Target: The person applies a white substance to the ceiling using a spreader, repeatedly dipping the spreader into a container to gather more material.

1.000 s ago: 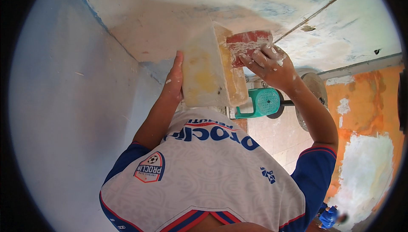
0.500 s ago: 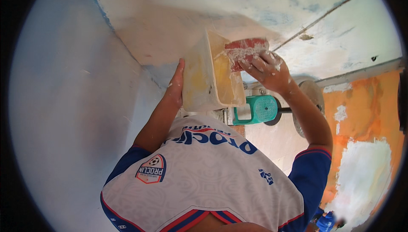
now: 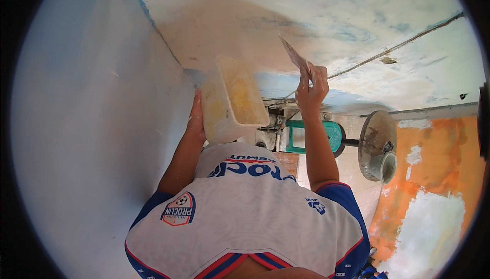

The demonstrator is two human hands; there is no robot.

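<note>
My left hand (image 3: 196, 118) holds a translucent, plaster-smeared plastic container (image 3: 217, 108) along its left side, with the opening facing me. The fingers are mostly hidden behind it; the thumb shows. My right hand (image 3: 312, 87), fingers bent and flecked with white, grips a thin putty scraper (image 3: 290, 49), seen almost edge-on, to the right of the container and apart from it. The scraper's blade points up and to the left against the backdrop of the patchy white and pale blue surface (image 3: 357, 18).
A pale blue wall (image 3: 92, 136) stands at my left. Beyond me are a green plastic stool (image 3: 333, 136), a round dusty board (image 3: 370, 131) with a bucket (image 3: 388, 167), pipes (image 3: 278, 137) and an orange, white-patched wall (image 3: 449, 161). Blue clothing (image 3: 375, 273) shows at the lower right edge.
My right hand has taken the scraper out of the container and turned it from showing its red face to nearly edge-on. The container and my left hand have moved down and left in view.
</note>
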